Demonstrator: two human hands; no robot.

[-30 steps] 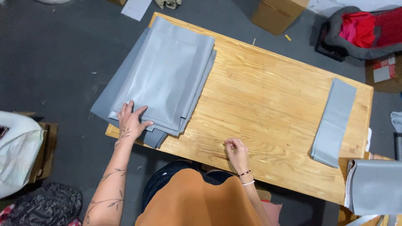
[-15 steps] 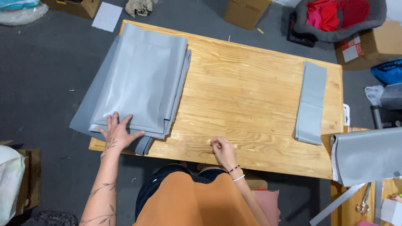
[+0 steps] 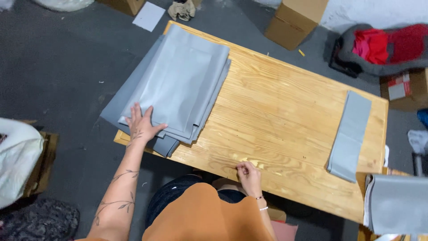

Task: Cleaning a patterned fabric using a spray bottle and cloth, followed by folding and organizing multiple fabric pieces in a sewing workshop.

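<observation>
1. The sheets [image 3: 178, 85] are a stack of large grey pieces, smooth with a faint sheen, their edges stepped unevenly at the near corner.
2. The sheets lie on the far left part of the wooden surface [image 3: 276, 120], and the lowest, darker layers hang over its left edge.
3. The left hand [image 3: 143, 126] lies flat on the stack's near left corner, fingers spread and open, pressing down rather than gripping anything.
4. The right hand [image 3: 249, 176] rests at the near edge of the surface, well apart from the stack; its fingers are curled loosely and hold nothing that shows.
5. A narrow folded strip [image 3: 350, 134] of the same grey lies near the right edge of the surface.
6. A cardboard box [image 3: 294, 20] stands on the floor beyond the surface.
</observation>
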